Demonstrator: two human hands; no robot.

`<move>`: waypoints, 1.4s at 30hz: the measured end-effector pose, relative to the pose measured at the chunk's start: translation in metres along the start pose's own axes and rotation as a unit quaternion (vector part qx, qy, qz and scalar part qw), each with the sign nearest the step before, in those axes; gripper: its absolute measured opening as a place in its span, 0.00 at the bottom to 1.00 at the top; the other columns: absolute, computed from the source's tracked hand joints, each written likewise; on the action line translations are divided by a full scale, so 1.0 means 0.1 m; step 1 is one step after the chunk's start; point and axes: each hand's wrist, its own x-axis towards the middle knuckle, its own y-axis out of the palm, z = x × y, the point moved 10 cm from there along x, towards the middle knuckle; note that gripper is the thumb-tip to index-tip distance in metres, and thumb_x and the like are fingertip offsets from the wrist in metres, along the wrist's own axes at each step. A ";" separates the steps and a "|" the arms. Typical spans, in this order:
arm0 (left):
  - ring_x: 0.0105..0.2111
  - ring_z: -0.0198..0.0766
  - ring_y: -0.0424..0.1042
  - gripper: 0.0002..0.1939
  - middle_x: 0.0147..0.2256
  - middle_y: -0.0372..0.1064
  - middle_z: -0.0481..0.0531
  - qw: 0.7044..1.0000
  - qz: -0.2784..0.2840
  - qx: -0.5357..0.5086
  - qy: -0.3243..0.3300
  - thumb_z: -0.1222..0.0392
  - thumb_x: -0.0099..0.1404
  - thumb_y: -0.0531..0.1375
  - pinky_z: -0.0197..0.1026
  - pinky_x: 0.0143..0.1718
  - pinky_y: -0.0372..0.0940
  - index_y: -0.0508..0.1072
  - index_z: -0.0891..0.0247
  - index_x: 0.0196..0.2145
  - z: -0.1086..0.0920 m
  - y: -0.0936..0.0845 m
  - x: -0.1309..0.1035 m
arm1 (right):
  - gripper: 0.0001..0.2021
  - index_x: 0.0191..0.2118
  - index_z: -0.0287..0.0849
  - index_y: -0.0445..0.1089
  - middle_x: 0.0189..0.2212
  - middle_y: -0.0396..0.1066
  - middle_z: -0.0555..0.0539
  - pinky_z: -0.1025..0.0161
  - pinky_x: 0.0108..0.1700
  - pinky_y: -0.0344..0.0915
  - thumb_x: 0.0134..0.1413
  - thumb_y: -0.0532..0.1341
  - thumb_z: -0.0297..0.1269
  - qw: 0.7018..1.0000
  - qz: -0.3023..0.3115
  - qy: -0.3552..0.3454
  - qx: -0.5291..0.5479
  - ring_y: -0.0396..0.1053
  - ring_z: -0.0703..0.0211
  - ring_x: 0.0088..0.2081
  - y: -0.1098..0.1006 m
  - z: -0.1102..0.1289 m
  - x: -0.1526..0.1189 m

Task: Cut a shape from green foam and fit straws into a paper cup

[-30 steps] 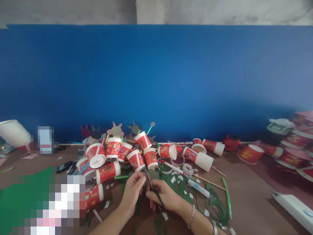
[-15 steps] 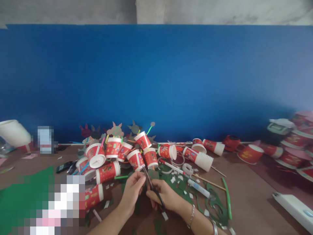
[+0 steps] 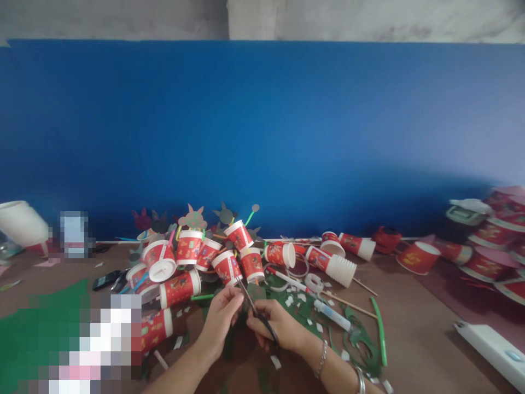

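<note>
My right hand [image 3: 276, 324] is closed round the dark handles of a pair of scissors [image 3: 251, 303]. The blades point up and to the left, towards the tilted red paper cup [image 3: 227, 268]. Close beside the blades, my left hand [image 3: 221, 317] is pinched. Whatever sits between its fingertips is too small or hidden to make out. Beneath and behind both hands lie dark green paper scraps [image 3: 301, 309] and small white snippets [image 3: 289, 301].
Decorated red cups [image 3: 180, 287] are heaped ahead and left, some with animal-shaped cutouts [image 3: 192, 218]. On the right lie stacked cups [image 3: 332, 266], a roll of clear tape [image 3: 314, 283], a glue tube [image 3: 332, 315], a green stick [image 3: 379, 331] and a white box [image 3: 490, 353]. A blue wall [image 3: 262, 137] stands behind.
My right hand and the scissors have shifted very slightly right, away from my left hand. The whole view has moved a little; the cups stay as they were.
</note>
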 end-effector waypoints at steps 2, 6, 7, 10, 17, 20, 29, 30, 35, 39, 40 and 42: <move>0.16 0.26 0.49 0.16 0.16 0.54 0.40 1.000 -0.001 0.002 -0.002 0.50 0.51 0.63 0.30 0.17 0.45 0.64 0.64 0.21 0.01 0.00 0.00 | 0.16 0.31 0.40 0.62 0.13 0.62 0.57 0.75 0.14 0.54 0.50 0.59 0.50 1.000 0.002 0.003 -0.001 0.59 0.71 0.13 -0.01 -0.01 0.00; 0.15 0.25 0.49 0.16 0.16 0.54 0.40 1.000 0.006 0.002 -0.011 0.50 0.51 0.63 0.30 0.17 0.45 0.63 0.64 0.21 0.04 0.00 0.01 | 0.17 0.30 0.40 0.62 0.13 0.62 0.57 0.75 0.15 0.55 0.48 0.60 0.51 1.000 0.004 0.000 0.000 0.58 0.71 0.13 -0.01 0.03 -0.01; 0.15 0.25 0.49 0.16 0.16 0.54 0.40 1.000 0.007 0.000 -0.014 0.50 0.51 0.63 0.30 0.17 0.45 0.63 0.64 0.21 0.05 0.01 0.01 | 0.17 0.29 0.40 0.62 0.13 0.62 0.57 0.74 0.15 0.55 0.48 0.60 0.51 1.000 0.003 0.000 -0.002 0.58 0.71 0.13 -0.01 0.04 -0.01; 0.15 0.26 0.50 0.16 0.16 0.55 0.40 1.000 0.007 -0.003 -0.022 0.50 0.52 0.62 0.30 0.16 0.45 0.63 0.64 0.22 0.08 0.01 0.01 | 0.17 0.29 0.40 0.62 0.13 0.62 0.57 0.74 0.14 0.55 0.47 0.60 0.50 1.000 0.000 0.003 -0.005 0.58 0.70 0.13 -0.02 0.06 -0.01; 0.15 0.25 0.49 0.18 0.15 0.53 0.39 1.000 -0.002 0.005 -0.007 0.48 0.51 0.63 0.30 0.16 0.45 0.63 0.64 0.20 0.02 0.00 0.00 | 0.17 0.29 0.40 0.62 0.12 0.62 0.57 0.74 0.14 0.55 0.46 0.63 0.49 1.000 0.007 0.011 0.009 0.58 0.70 0.13 0.00 0.03 -0.01; 0.15 0.25 0.49 0.17 0.15 0.54 0.39 1.000 0.001 0.004 -0.016 0.49 0.50 0.64 0.30 0.16 0.45 0.64 0.64 0.20 0.06 0.00 0.01 | 0.18 0.29 0.40 0.62 0.13 0.64 0.56 0.75 0.15 0.55 0.45 0.63 0.50 1.000 0.015 0.011 0.024 0.60 0.70 0.13 0.02 0.04 -0.01; 0.14 0.25 0.49 0.17 0.15 0.54 0.39 1.000 0.016 -0.002 -0.020 0.49 0.50 0.64 0.30 0.16 0.43 0.64 0.64 0.22 0.15 -0.01 0.04 | 0.18 0.29 0.40 0.61 0.13 0.62 0.58 0.74 0.15 0.56 0.45 0.63 0.51 1.000 0.017 0.009 0.025 0.58 0.71 0.13 0.02 0.04 -0.01; 0.14 0.25 0.49 0.17 0.15 0.54 0.39 1.000 0.016 -0.002 -0.020 0.49 0.50 0.64 0.30 0.16 0.43 0.64 0.64 0.22 0.15 -0.01 0.04 | 0.18 0.29 0.40 0.62 0.12 0.62 0.58 0.74 0.15 0.56 0.45 0.63 0.51 0.999 0.018 0.008 0.025 0.58 0.71 0.13 0.02 0.03 0.00; 0.15 0.24 0.49 0.17 0.15 0.55 0.39 1.000 0.009 -0.004 -0.020 0.49 0.50 0.64 0.29 0.16 0.43 0.65 0.65 0.22 0.14 -0.01 0.03 | 0.17 0.30 0.40 0.62 0.12 0.62 0.58 0.74 0.15 0.57 0.46 0.63 0.50 0.999 0.023 -0.003 0.029 0.59 0.70 0.13 0.00 0.00 0.01; 0.15 0.24 0.49 0.17 0.15 0.55 0.40 1.000 0.009 -0.005 -0.021 0.49 0.50 0.64 0.29 0.15 0.44 0.65 0.65 0.21 0.13 -0.01 0.03 | 0.18 0.30 0.40 0.62 0.12 0.62 0.58 0.74 0.15 0.56 0.46 0.63 0.50 0.999 0.025 0.001 0.024 0.59 0.71 0.13 0.00 -0.03 0.01; 0.15 0.24 0.49 0.17 0.16 0.55 0.40 1.000 0.010 -0.004 -0.020 0.49 0.50 0.64 0.29 0.15 0.44 0.65 0.65 0.21 0.12 -0.01 0.03 | 0.18 0.30 0.40 0.62 0.12 0.62 0.58 0.74 0.15 0.57 0.45 0.63 0.51 0.999 0.026 0.003 0.026 0.59 0.71 0.13 0.00 -0.04 0.02; 0.15 0.24 0.50 0.16 0.16 0.56 0.40 1.000 0.012 -0.003 -0.020 0.50 0.50 0.64 0.29 0.16 0.44 0.65 0.65 0.21 0.11 0.00 0.02 | 0.18 0.30 0.40 0.62 0.12 0.62 0.58 0.75 0.15 0.57 0.45 0.63 0.50 0.999 0.029 0.009 0.032 0.59 0.71 0.13 0.00 -0.07 0.02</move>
